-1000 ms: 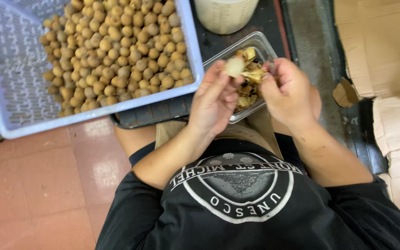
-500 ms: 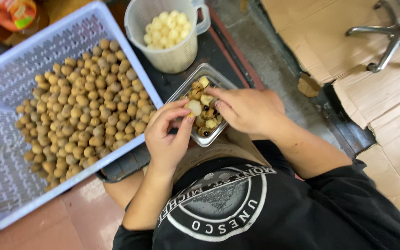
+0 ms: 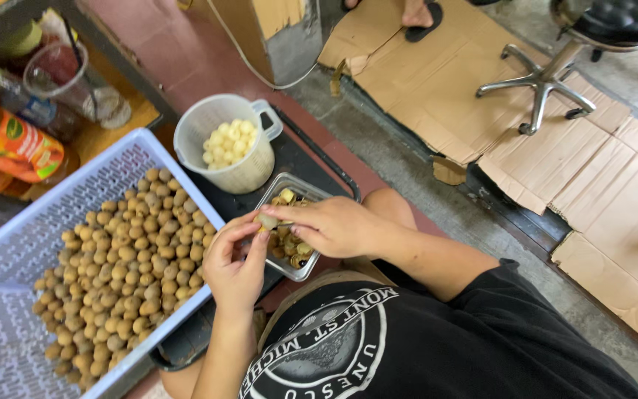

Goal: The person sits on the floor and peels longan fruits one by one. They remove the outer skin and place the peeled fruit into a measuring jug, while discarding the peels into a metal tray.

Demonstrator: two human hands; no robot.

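My left hand (image 3: 234,262) and my right hand (image 3: 330,225) meet over a small metal tray (image 3: 317,193) of brown peels, both pinching one small pale, partly peeled fruit (image 3: 266,220) between their fingertips. A pale blue plastic basket (image 3: 9,244) at my left is heaped with several small round brown fruits (image 3: 123,270). Behind the tray stands a white plastic jug (image 3: 239,166) holding several peeled whitish fruits (image 3: 229,140).
The jug and tray rest on a black tray (image 3: 300,148) across my lap. At the far left stand bottles and a plastic cup (image 3: 68,77). Flattened cardboard (image 3: 526,133) covers the floor at right, under an office chair base (image 3: 540,81). Another person's sandalled foot (image 3: 419,15) shows at top.
The view has tilted up and swung, bringing the jug, bottles and chair into sight. My hands stay together over the metal tray, still working the same fruit.
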